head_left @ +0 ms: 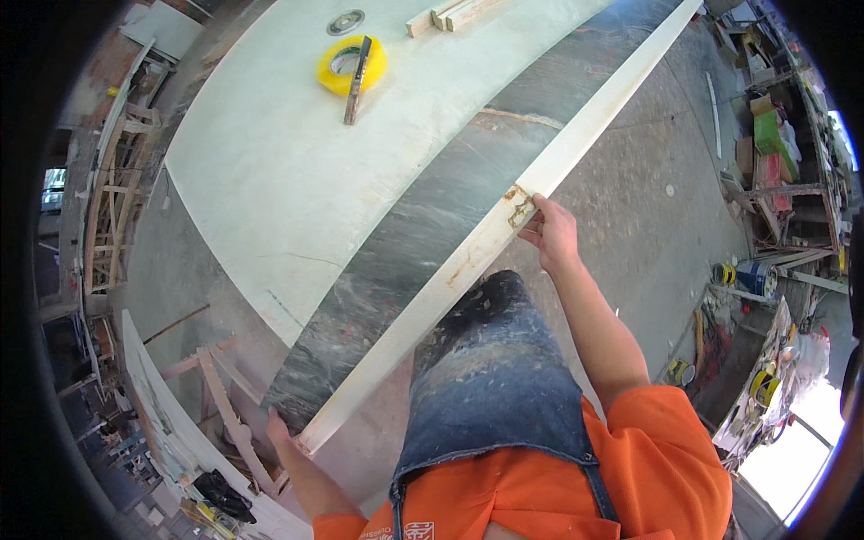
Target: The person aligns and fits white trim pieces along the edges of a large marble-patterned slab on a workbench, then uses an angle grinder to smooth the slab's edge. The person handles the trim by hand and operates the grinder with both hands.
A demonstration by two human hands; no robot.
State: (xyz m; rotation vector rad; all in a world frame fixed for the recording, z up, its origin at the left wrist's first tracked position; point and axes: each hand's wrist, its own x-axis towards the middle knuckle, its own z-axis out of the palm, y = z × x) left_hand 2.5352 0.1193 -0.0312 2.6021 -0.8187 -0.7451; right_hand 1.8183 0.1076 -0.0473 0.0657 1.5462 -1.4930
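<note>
A long dark grey, veined stone slab [409, 229] lies slantwise along the near edge of a pale green-white tabletop [261, 207]. Along its near side runs a narrow white strip [423, 310] with brown stains near the middle; I cannot tell whether the two are joined. My right hand [553, 234] grips the strip beside the stains, thumb at the edge, other fingers partly hidden beneath. At the lower left end, my left hand [286, 439] is closed around the slab's corner, its fingers partly hidden. A yellow tape roll [374, 67] sits on the tabletop with a narrow dark-handled tool [357, 83] across it.
Light wooden blocks [450, 14] and a round metal disc [346, 22] lie at the tabletop's far side. Wooden frames [236, 418] stand at lower left. Cluttered shelves [774, 162] line the right. A dusty blue apron [504, 378] hangs close to the strip.
</note>
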